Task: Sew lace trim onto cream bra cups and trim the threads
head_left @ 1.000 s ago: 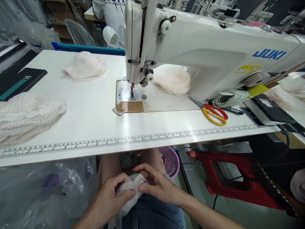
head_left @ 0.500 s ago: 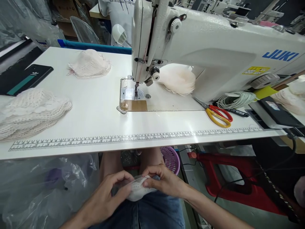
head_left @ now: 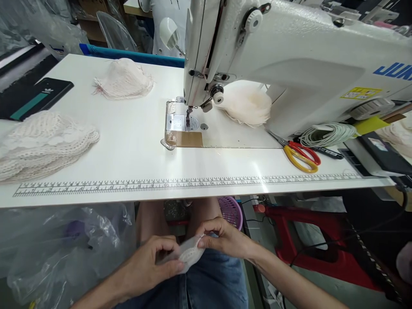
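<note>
Above my lap, below the table's front edge, my left hand and my right hand hold a small piece of white fabric between them. The left fingers and thumb grip its left side. A pinch of my right thumb and fingers closes on its upper right corner. The piece looks thin and partly see-through, with a lacy texture; its exact kind I cannot make out. Over the table stands a white sewing machine, its presser foot above the metal needle plate, with no fabric under it.
Stacked white lace pieces lie at the table's left, another cream pile behind them. More cream pieces sit under the machine arm. Scissors and a cord coil lie right. A purple basket stands below.
The fabric has turned in my hands, tilting up to the right and showing flatter. My left hand has shifted slightly. The whole view has moved a little, with the machine appearing nearer.
</note>
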Available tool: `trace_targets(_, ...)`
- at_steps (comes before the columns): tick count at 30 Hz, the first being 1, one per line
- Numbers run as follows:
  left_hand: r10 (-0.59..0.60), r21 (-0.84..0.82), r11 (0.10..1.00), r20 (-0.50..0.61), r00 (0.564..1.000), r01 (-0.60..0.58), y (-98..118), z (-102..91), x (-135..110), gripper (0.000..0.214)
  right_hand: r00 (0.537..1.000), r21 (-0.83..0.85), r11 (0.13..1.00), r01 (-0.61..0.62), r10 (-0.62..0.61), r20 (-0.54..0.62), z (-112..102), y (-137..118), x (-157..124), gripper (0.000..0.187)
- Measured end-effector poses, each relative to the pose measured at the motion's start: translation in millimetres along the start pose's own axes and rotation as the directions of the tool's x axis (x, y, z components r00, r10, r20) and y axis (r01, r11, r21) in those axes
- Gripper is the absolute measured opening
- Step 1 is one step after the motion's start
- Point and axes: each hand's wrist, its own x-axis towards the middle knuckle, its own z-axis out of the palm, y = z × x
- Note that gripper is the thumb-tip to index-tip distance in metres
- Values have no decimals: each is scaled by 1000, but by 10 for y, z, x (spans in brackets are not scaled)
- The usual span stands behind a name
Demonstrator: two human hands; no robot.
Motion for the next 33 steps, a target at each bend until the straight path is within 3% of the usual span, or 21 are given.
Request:
trace_targets(4, 94, -131, 987, -12, 995, -95, -65, 56, 47, 25, 998, 11, 999, -38, 38, 54, 3, 0, -2, 31)
trace_targets(8, 2, -176, 984, 20, 1000, 1, -63, 47, 37, 25, 990, 24, 996, -83, 79, 116, 43, -22, 23, 36)
trace_targets(14, -91, -207, 971, 138, 986, 119, -53, -66, -88, 19, 987, 49, 991, -121, 116, 108, 55, -23, 43, 33)
trace_targets(17, -144, -195, 966, 134, 981, 168, -80, -112, -131, 15, 986, 73, 988, -134, 126, 107, 29, -1, 35, 31)
trace_targets(27, -174, -287, 934, 153, 973, 212, -56, -145, -148, 21, 977, 149, 968, -204, 192, 94, 1, 53, 23, 31)
trace_targets(33, -113, -292, 944, 155, 981, 155, -95, -167, -168, 21, 980, 111, 975, -193, 186, 68, 49, 20, 33, 28)
